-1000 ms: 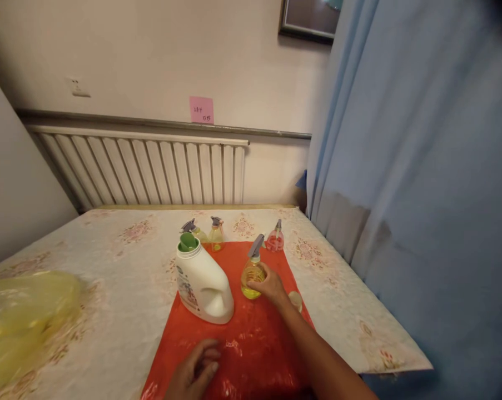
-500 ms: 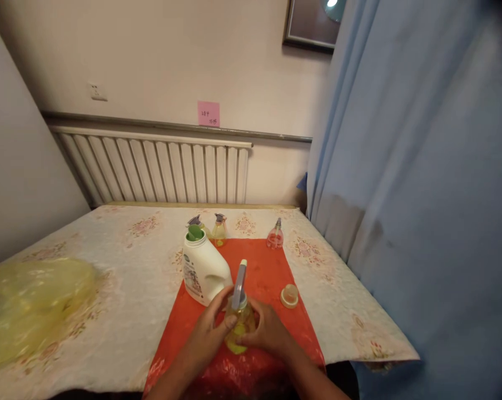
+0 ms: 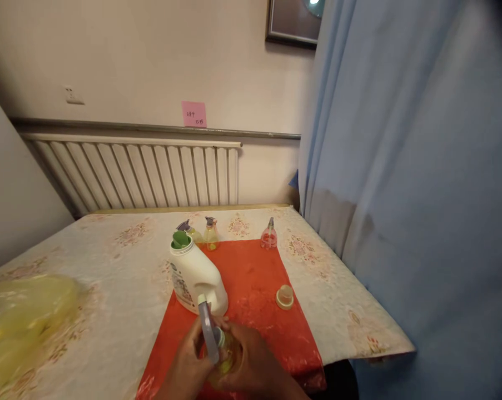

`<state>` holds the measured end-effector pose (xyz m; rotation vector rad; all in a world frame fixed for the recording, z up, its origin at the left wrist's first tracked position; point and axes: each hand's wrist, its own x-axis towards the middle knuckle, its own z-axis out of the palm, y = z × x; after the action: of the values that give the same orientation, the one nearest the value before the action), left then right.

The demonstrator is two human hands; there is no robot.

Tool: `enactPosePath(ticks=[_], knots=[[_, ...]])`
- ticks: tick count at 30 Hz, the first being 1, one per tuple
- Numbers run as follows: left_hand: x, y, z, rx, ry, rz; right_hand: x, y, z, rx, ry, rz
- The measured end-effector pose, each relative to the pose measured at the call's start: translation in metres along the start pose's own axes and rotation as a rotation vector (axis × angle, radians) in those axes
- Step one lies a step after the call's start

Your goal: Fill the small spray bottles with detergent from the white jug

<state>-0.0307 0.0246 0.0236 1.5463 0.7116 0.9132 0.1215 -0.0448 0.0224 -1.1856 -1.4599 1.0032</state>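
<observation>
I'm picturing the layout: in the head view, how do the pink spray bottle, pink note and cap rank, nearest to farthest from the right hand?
From the right hand:
1. Cap: on the red sheet, toward its right edge.
2. Pink spray bottle: farther back, by the sheet's far right corner.
3. Pink note: up on the wall.

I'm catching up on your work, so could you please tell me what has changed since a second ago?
The spray bottle, then in the right hand alone, has moved toward the person and leftward, in front of the jug; the left hand, empty then, has also taken hold of it. The jug, cap and pink bottle stayed put.
</observation>
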Motion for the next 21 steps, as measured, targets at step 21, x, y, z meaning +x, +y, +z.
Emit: enactPosePath(ticks=[21], knots=[[0.002, -0.009, 0.000, 0.023, 0.006, -0.016, 0.001, -0.005, -0.014, -0.198, 0.070, 0.086]])
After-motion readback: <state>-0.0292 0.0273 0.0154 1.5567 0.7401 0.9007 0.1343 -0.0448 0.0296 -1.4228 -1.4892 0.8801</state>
